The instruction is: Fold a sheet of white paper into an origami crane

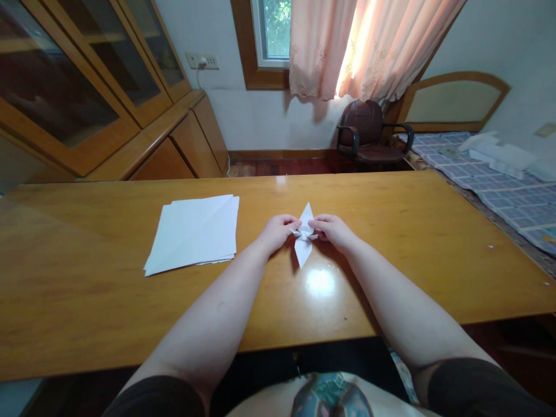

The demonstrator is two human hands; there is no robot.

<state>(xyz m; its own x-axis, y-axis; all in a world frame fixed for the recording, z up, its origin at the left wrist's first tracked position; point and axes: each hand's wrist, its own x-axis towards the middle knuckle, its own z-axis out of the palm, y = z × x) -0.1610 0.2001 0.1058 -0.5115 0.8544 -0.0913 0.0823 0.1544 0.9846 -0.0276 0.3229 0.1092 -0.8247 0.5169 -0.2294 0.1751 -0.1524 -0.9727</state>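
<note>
A folded white paper crane [303, 246] is held just over the wooden desk, its two pointed wings spread away from me and toward me. My left hand [280, 230] pinches its left side between thumb and fingers. On the opposite side, my right hand [332, 230] grips the paper near the base of the far wing. Small narrow points stick out left and right between the hands. The fingertips beneath the paper are partly hidden.
A stack of white paper sheets [195, 231] lies on the desk [412, 231], left of my hands. Beyond the desk stand a brown armchair [365, 130] and a bed [469, 156] at right. A glass-fronted cabinet [130, 124] runs along the left.
</note>
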